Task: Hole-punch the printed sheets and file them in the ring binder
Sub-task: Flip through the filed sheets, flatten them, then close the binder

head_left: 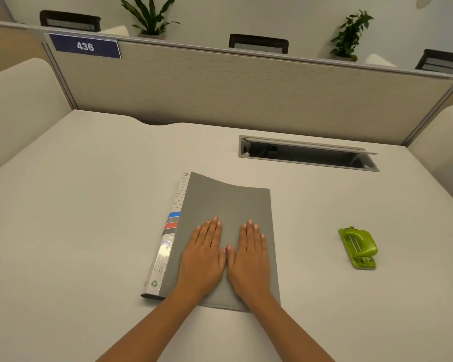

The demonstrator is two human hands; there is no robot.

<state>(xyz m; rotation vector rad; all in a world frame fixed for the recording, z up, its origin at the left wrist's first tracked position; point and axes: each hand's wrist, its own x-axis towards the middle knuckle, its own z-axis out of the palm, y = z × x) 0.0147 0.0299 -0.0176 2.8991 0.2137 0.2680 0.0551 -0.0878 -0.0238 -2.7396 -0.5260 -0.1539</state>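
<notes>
Presently: binder point(226, 205), closed, on desk point(89, 205); left hand point(202, 257) and right hand point(251, 259) flat atop it, thumbs touching. Punch point(358, 248) well right. Sheets unseen, perhaps inside; the bowed binder may spring open once released.

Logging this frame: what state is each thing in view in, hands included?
ring binder: closed, lying flat on the desk, spine to the left.
left hand: fingers straight, palm flat on the binder cover.
right hand: fingers straight, palm flat on the cover beside the left.
hole punch: on the desk right of the binder, untouched, no paper in it.
cable hatch: lid open.
</notes>
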